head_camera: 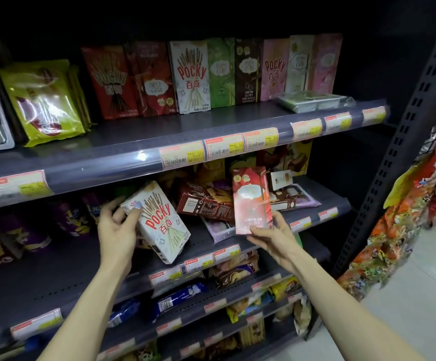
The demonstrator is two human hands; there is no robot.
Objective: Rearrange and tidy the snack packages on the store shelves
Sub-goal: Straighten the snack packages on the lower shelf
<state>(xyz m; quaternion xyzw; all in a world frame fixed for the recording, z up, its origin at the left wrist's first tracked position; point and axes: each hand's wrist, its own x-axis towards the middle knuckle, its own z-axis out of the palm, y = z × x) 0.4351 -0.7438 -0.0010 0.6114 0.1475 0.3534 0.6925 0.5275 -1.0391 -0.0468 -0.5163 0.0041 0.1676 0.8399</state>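
My left hand (119, 225) grips a white Pocky box (163, 225) by its upper left corner; the box is tilted in front of the middle shelf (68, 259). My right hand (271, 237) holds a red and pink snack box (252, 201) upright by its lower end, just right of the white box. Behind both lies a brown chocolate box (203, 204) on its side. On the upper shelf (123, 162) a row of Pocky boxes (192, 76) stands upright, with a green bag (43, 102) leaning at the left.
A flat green pack (313, 101) lies on the upper shelf's right end. Purple bags (71, 220) fill the middle shelf's left part. Lower shelves hold more packets (235, 268). A dark slotted upright (399, 142) and a rack of orange snack bags (404, 222) stand to the right.
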